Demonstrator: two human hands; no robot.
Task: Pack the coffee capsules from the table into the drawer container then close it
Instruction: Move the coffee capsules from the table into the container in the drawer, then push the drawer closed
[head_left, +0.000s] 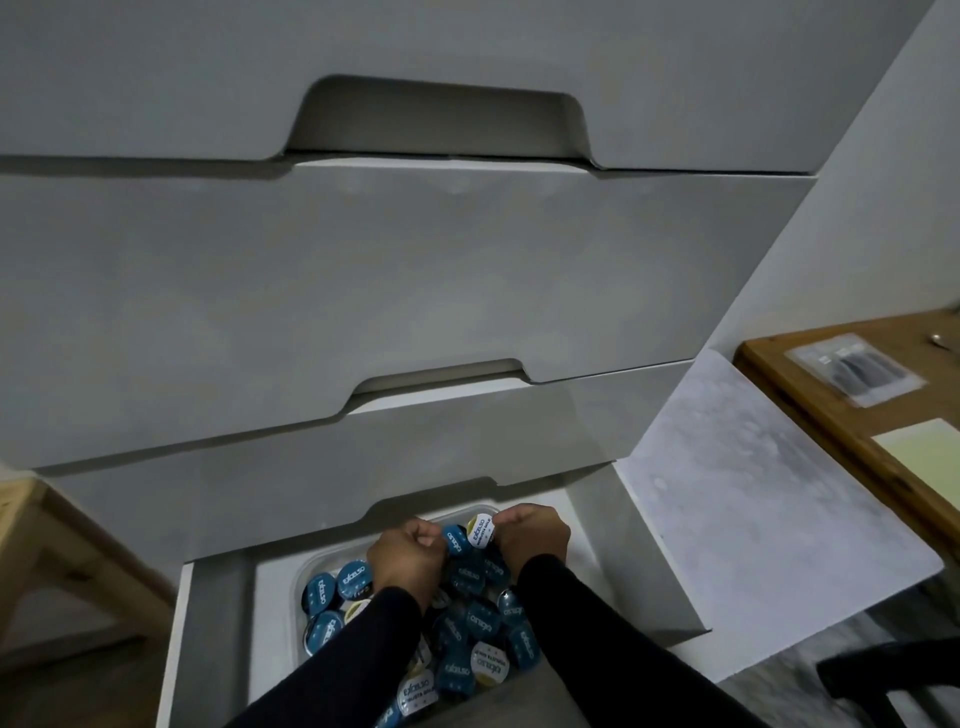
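Blue and white-lidded capsules (470, 623), white drawer (218, 613), black sleeves (582, 623)

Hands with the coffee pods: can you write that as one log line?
both hands hold blue-and-white foil-topped coffee capsules | over clear plastic container | white drawer open

Round blue-lidded and white-lidded foil coffee capsules (470, 631) lie heaped at all angles in a clear plastic container (304, 569) inside the open white bottom drawer (221, 613). One blue capsule (456, 540) and one white capsule (480, 530) sit between the two gripping hands, above the heap.
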